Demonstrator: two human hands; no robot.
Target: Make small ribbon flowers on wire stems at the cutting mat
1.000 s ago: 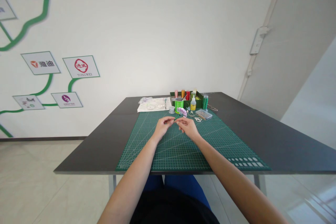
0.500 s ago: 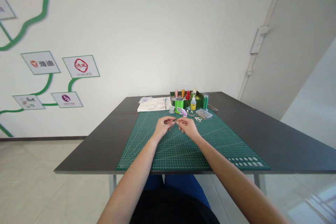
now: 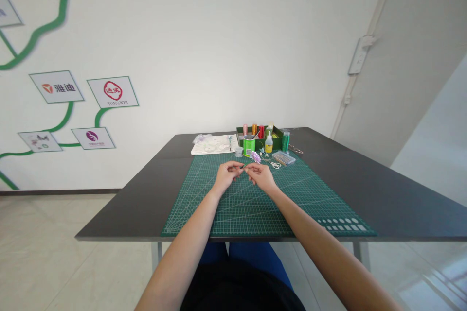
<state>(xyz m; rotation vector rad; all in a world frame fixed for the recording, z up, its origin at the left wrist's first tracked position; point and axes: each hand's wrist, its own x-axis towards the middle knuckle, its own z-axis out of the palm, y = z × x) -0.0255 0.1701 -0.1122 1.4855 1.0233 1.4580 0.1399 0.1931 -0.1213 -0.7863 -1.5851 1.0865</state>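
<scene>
Above the cutting mat [image 3: 204, 204] my two hands meet, fingertips nearly touching. My left hand [image 3: 226, 173] is closed in a pinch on a thin dark green strand [image 3: 242, 166]. My right hand [image 3: 260, 175] pinches at the other end of it, apparently on a thin stem, mostly hidden by the fingers. Just beyond the right fingers is a light purple flower [image 3: 256, 157], which seems to be on that stem. Behind and to the right lie white-handled scissors [image 3: 276, 165].
At the back stand a green can [image 3: 249, 146], a glue bottle [image 3: 268, 144], a green thread spool [image 3: 285, 141] and a green box [image 3: 278, 134] with several spools. A clear case [image 3: 283, 158] lies right; white sheets [image 3: 213, 145] left. The black table [image 3: 138, 204] surrounds the mat.
The purple flower has turned and shows a different side, slightly shifted. Both hands keep nearly the same place and pinch.
</scene>
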